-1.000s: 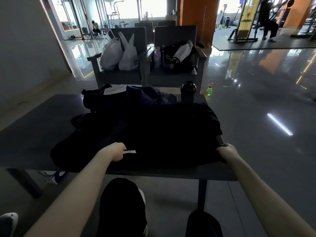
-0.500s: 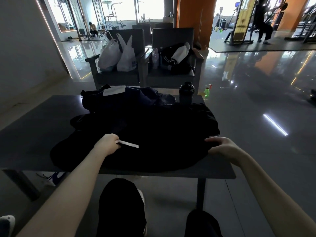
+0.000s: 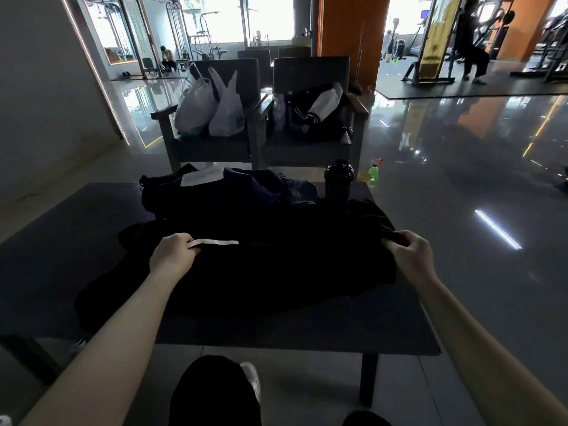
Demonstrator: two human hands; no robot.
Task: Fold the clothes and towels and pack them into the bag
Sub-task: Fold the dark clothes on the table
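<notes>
While a black garment [image 3: 276,272] lies spread across a dark low table [image 3: 61,247], it is gripped at two points by a seated person in a gym lounge. The left hand [image 3: 173,253] is curled round the cloth, and a white strip [image 3: 216,242] on the garment runs off to the right from its fingertips. The right hand [image 3: 408,252] is closed on a bunched edge of the same garment, which is pinched between thumb and fingers near the table's right side. Between the two hands the folds of the cloth are lost in shadow; below the wrists it reaches toward the table's near edge.

Beyond the left hand, a slumped navy bag [image 3: 239,195] is seen at the far side of the table, a pale patch on its top, touching the garment's far edge. Whether it is open cannot be told. Beyond the right hand and to its left, a black shaker bottle [image 3: 339,178] stands just beside the bag. A green bottle [image 3: 373,175] is seen on the floor past it. Farther off, white plastic bags [image 3: 227,112] are set on one armchair [image 3: 242,69] and a black-and-white jacket [image 3: 316,115] on the other.
</notes>
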